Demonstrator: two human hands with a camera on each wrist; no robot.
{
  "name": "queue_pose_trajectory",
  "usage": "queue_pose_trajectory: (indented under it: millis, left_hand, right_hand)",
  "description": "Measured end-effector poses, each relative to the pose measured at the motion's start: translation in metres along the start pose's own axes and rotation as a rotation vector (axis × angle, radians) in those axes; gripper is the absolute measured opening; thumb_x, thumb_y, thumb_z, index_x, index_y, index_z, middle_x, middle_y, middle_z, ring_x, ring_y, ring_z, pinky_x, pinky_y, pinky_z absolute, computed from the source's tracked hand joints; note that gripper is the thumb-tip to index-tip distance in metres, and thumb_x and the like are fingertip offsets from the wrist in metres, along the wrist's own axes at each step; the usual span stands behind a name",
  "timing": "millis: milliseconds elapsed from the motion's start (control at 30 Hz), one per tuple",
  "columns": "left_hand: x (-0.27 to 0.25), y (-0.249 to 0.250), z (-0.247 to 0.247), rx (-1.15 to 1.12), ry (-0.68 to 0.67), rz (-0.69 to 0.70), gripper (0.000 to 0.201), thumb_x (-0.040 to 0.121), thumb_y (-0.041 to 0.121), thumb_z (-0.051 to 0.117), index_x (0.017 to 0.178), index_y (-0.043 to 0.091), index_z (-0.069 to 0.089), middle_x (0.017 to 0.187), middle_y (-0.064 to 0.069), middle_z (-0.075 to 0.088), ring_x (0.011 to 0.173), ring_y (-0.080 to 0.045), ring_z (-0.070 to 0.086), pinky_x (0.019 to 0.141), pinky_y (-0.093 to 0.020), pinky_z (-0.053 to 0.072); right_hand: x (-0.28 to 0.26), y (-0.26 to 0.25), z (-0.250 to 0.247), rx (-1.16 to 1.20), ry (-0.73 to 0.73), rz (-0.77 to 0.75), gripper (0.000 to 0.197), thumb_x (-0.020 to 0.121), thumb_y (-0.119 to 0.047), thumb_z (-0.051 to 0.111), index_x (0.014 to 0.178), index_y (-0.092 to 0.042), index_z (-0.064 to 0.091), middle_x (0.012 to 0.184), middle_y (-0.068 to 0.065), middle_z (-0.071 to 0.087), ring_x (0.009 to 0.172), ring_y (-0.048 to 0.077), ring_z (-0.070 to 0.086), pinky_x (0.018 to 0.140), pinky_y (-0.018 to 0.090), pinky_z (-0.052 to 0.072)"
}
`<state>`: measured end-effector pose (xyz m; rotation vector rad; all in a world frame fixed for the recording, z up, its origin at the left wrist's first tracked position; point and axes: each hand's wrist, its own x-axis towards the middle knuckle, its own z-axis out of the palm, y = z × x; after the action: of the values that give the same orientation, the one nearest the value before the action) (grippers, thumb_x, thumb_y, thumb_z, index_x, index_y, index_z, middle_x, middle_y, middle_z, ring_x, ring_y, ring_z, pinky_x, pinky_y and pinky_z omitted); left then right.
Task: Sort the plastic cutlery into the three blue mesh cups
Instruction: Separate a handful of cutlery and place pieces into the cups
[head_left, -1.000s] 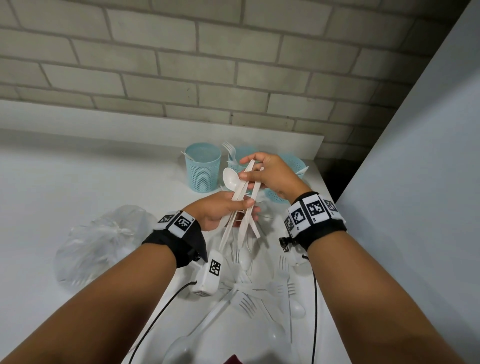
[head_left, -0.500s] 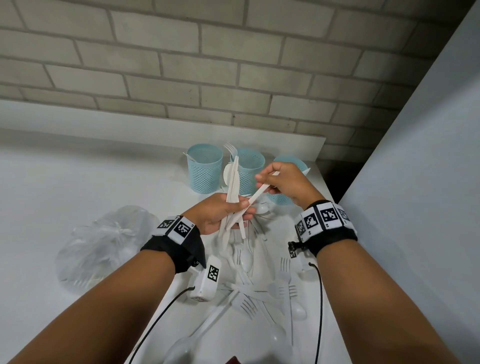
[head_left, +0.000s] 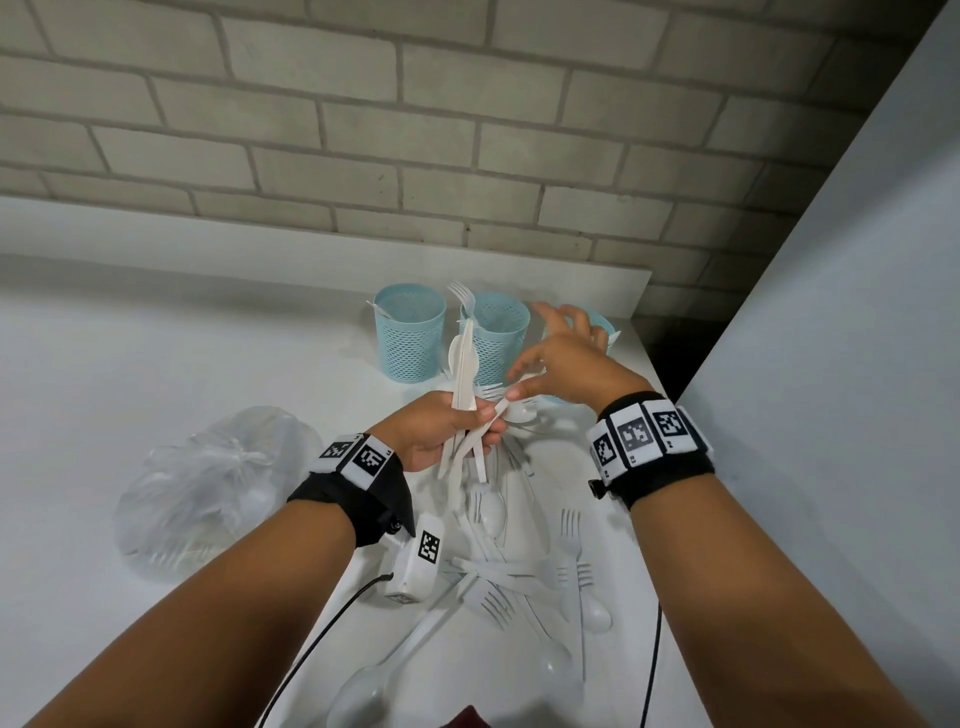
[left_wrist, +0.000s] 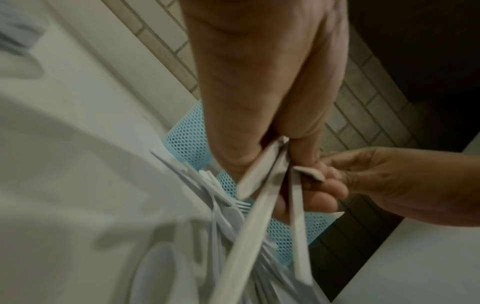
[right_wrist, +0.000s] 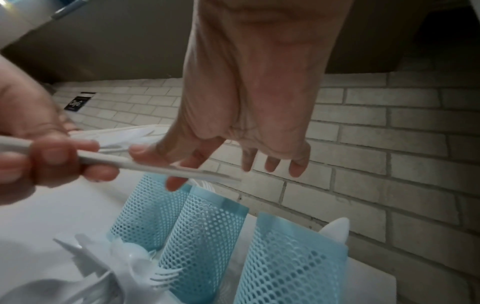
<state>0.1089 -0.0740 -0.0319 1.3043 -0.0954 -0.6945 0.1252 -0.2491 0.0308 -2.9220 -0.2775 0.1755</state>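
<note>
My left hand (head_left: 441, 431) grips an upright bundle of white plastic cutlery (head_left: 462, 374) in front of three blue mesh cups: left (head_left: 410, 338), middle (head_left: 498, 338) and right (head_left: 602, 325). My right hand (head_left: 566, 358) hovers over the right cup and hides most of it. Its thumb and forefinger pinch one knife-like piece (right_wrist: 161, 167) that sticks sideways out of the bundle, and its other fingers are spread. A fork (head_left: 462, 296) stands in the middle cup. A knife tip (right_wrist: 336, 228) pokes from the right cup.
Loose forks and spoons (head_left: 519, 561) lie scattered on the white table beneath my wrists. A crumpled clear plastic bag (head_left: 208, 483) sits to the left. A white panel (head_left: 831, 312) rises along the table's right edge, and a brick wall stands behind the cups.
My right hand tilted one piece sideways out of the bundle toward the right cup, then spread its outer fingers. The left hand's bundle now stands more upright.
</note>
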Motion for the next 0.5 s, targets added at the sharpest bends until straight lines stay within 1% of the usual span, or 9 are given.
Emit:
queue_pose_trajectory:
  millis: [67, 100, 133, 167, 200, 267, 333, 400, 500]
  left_hand:
    - [0.000, 0.001, 0.001, 0.028, 0.015, 0.021, 0.010, 0.092, 0.006, 0.054, 0.092, 0.001, 0.063, 0.069, -0.004, 0.067, 0.062, -0.014, 0.064, 0.065, -0.024, 0.056]
    - [-0.001, 0.001, 0.001, 0.041, 0.011, 0.023, 0.010, 0.092, 0.006, 0.054, 0.092, 0.001, 0.063, 0.070, -0.004, 0.066, 0.062, -0.014, 0.064, 0.066, -0.024, 0.055]
    - [-0.002, 0.000, 0.001, 0.050, 0.004, 0.020, 0.012, 0.093, 0.008, 0.053, 0.092, 0.002, 0.063, 0.071, -0.004, 0.067, 0.063, -0.013, 0.064, 0.066, -0.024, 0.055]
    - [-0.003, 0.000, 0.002, 0.051, 0.001, 0.018, 0.015, 0.094, 0.011, 0.051, 0.093, 0.003, 0.063, 0.072, -0.003, 0.068, 0.064, -0.013, 0.065, 0.067, -0.024, 0.055]
    - [-0.003, 0.000, 0.001, 0.038, 0.011, 0.016, 0.019, 0.096, 0.017, 0.048, 0.094, 0.005, 0.063, 0.073, -0.003, 0.070, 0.066, -0.012, 0.066, 0.068, -0.025, 0.055]
    - [-0.004, 0.000, -0.002, -0.032, 0.060, 0.004, 0.027, 0.098, 0.026, 0.043, 0.098, 0.007, 0.061, 0.079, -0.004, 0.072, 0.069, -0.012, 0.069, 0.070, -0.025, 0.057]
    - [-0.004, -0.001, -0.008, -0.092, 0.121, -0.014, 0.030, 0.098, 0.032, 0.041, 0.100, 0.009, 0.060, 0.083, -0.007, 0.069, 0.069, -0.012, 0.069, 0.071, -0.025, 0.057]
    - [-0.005, -0.002, -0.011, -0.136, 0.158, -0.028, 0.032, 0.098, 0.034, 0.041, 0.102, 0.008, 0.060, 0.070, -0.003, 0.058, 0.058, -0.009, 0.061, 0.068, -0.025, 0.055]
    - [-0.005, -0.003, -0.007, -0.188, 0.138, -0.045, 0.044, 0.096, 0.045, 0.037, 0.107, 0.007, 0.058, 0.056, 0.004, 0.033, 0.044, -0.005, 0.035, 0.054, -0.022, 0.042]
  right_hand:
    - [0.000, 0.000, 0.003, -0.013, -0.030, -0.015, 0.023, 0.071, -0.046, 0.075, 0.092, -0.037, 0.071, 0.157, -0.004, 0.009, 0.143, 0.026, -0.004, 0.112, 0.048, 0.002]
    - [0.000, 0.000, 0.004, 0.002, -0.074, -0.020, 0.021, 0.072, -0.046, 0.074, 0.090, -0.036, 0.071, 0.155, -0.005, 0.021, 0.142, 0.023, 0.003, 0.112, 0.047, 0.003]
    - [0.001, 0.001, 0.005, 0.012, -0.118, -0.022, 0.018, 0.075, -0.045, 0.072, 0.088, -0.034, 0.070, 0.145, -0.005, 0.039, 0.139, 0.020, 0.016, 0.110, 0.046, 0.005]
    - [0.001, 0.002, 0.005, 0.019, -0.151, -0.023, 0.016, 0.077, -0.044, 0.070, 0.085, -0.030, 0.069, 0.127, -0.005, 0.056, 0.128, 0.017, 0.033, 0.109, 0.044, 0.011]
    - [0.000, 0.004, 0.005, 0.035, -0.158, -0.020, 0.016, 0.079, -0.042, 0.070, 0.081, -0.026, 0.067, 0.105, -0.006, 0.065, 0.112, 0.014, 0.047, 0.106, 0.041, 0.020]
    - [0.000, 0.012, 0.004, 0.179, -0.131, 0.033, 0.019, 0.081, -0.032, 0.071, 0.074, -0.017, 0.061, 0.076, -0.006, 0.063, 0.082, 0.013, 0.057, 0.087, 0.030, 0.039]
    - [0.000, 0.022, 0.004, 0.460, -0.125, 0.117, 0.020, 0.086, -0.018, 0.067, 0.071, -0.011, 0.056, 0.069, 0.001, 0.063, 0.066, 0.016, 0.061, 0.071, 0.025, 0.048]
    - [-0.003, 0.028, 0.005, 0.672, -0.089, 0.170, 0.019, 0.092, -0.011, 0.059, 0.074, -0.012, 0.051, 0.069, 0.005, 0.060, 0.055, 0.016, 0.055, 0.062, 0.025, 0.048]
    - [-0.009, 0.026, 0.010, 0.853, 0.022, 0.199, 0.011, 0.092, -0.016, 0.058, 0.083, -0.016, 0.052, 0.065, 0.000, 0.049, 0.050, 0.010, 0.037, 0.048, 0.020, 0.036]
